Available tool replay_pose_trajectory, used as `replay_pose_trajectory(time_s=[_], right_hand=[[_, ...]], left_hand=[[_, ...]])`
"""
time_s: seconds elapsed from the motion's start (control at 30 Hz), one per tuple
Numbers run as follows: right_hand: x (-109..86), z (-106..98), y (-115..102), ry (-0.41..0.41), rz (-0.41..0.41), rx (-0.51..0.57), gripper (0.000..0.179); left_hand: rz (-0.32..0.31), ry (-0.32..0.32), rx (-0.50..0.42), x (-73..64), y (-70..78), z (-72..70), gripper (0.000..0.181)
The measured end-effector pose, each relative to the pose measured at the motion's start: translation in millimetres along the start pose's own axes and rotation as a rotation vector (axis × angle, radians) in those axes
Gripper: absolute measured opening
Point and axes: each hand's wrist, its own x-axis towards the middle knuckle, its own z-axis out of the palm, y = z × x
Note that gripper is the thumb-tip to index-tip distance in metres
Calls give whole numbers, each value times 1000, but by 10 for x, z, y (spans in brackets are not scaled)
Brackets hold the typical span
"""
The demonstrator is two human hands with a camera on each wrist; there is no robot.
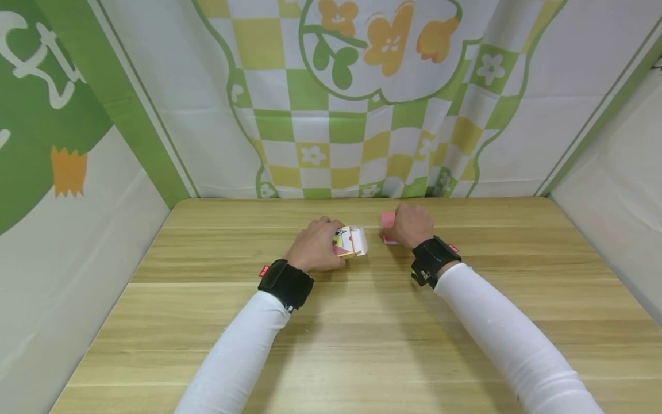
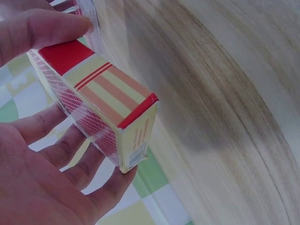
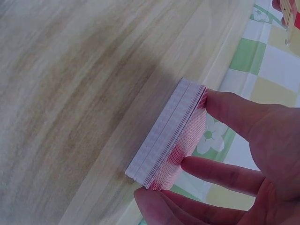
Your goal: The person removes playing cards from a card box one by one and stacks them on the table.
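My left hand (image 1: 313,247) holds a playing-card box (image 1: 345,240), its thumb on the near edge and its fingers along the far side. The box is cream with red and orange stripes, and an ace is printed on top. A white flap (image 1: 359,240) sticks out at its right end, towards the other hand. In the left wrist view the box's closed end (image 2: 137,140) shows a barcode. To the right, my right hand (image 1: 412,225) grips a squared deck of playing cards (image 3: 166,133) by its ends, one finger resting on the red patterned back. The deck sits close over the table.
Both hands are over the back part of a light wooden table (image 1: 331,345). Right behind its far edge hangs a green, yellow and white checked curtain (image 1: 341,126). Pale cloth walls (image 1: 93,276) stand at the left and right sides.
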Motion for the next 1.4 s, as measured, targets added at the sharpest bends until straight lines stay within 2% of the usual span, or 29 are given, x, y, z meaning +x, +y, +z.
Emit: replay_pose_trajectory(time_s=[0.43,1.4], right_hand=[[11,9,0,-15,2,-4,44],[4,-6,-8,13,-23,-2,44]], left_hand=[[-6,-14,-1,13,19,3,72],[2,-3,-6,-6,6,20,71]])
